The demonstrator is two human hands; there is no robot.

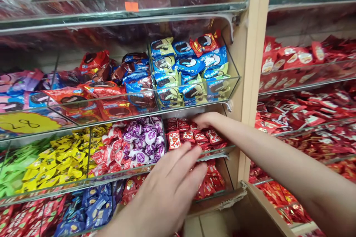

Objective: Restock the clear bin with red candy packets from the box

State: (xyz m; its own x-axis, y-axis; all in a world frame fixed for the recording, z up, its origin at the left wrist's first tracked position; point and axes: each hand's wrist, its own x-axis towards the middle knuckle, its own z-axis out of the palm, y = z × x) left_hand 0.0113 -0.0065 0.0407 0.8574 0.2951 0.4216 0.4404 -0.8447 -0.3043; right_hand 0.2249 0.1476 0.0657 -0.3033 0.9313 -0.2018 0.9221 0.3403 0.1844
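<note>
My left hand (169, 189) is in the foreground, palm down, with its fingers stretched out and nothing visible in it. Its fingertips are in front of the shelf bin of small red-and-white wrapped sweets (187, 136). My right hand (203, 120) reaches in from the right over the back of that same bin. Its fingers bend down at the sweets; their tips are small and partly hidden, so I cannot make out a grip. Below my hands stands an open cardboard box (260, 207), its inside mostly hidden by my left hand and the frame edge.
Purple-and-white twist-wrapped sweets (144, 137) and yellow packets (66, 153) fill bins to the left. Blue and green biscuit packets (191, 66) sit on the shelf above, behind a clear front. A wooden upright (251, 74) separates another rack of red packets (306, 107).
</note>
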